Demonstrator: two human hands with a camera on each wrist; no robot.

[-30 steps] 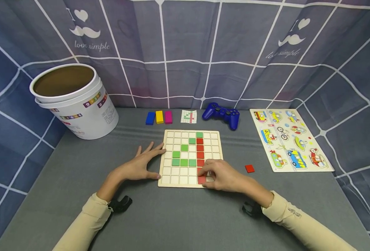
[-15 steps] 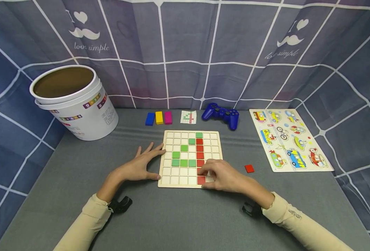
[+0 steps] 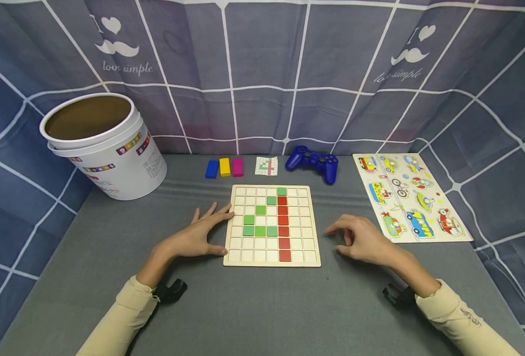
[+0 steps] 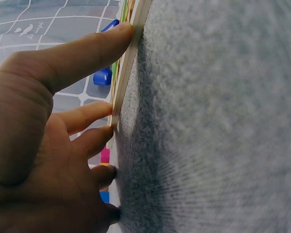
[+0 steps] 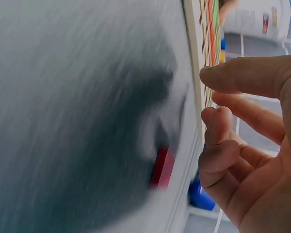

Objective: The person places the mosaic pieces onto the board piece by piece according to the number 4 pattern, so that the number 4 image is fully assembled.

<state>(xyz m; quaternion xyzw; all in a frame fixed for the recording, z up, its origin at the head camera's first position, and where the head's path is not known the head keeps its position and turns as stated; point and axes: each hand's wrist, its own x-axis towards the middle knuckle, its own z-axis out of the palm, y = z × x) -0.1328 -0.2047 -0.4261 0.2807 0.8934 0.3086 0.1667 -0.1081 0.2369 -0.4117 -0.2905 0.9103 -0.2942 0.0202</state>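
A wooden grid board [image 3: 244, 264] lies flat at the table's middle. Several red tiles [image 3: 283, 220] form one straight column in its cells, with several green tiles [image 3: 260, 231] to their left. My left hand [image 3: 193, 237] is spread beside the board, its thumb and fingertips touching the left edge. To the right of the board, my right hand [image 3: 365, 240] hovers low over the table, thumb and index finger apart, other fingers bent, holding nothing. In the right wrist view a loose red tile [image 5: 163, 168] lies on the table under that hand, which hides it from the head view.
Behind the board sit blue [image 3: 211, 169], yellow [image 3: 224, 167] and magenta [image 3: 238, 167] blocks, a small pattern card [image 3: 266, 166] and a blue game controller [image 3: 312, 163]. A white bucket [image 3: 124, 173] stands back left. A vehicle puzzle board [image 3: 405, 198] lies at right.
My right hand has left the lowest red tile in the column and moved right, off the board, over the loose red tile. My left hand stays at the board's left edge.
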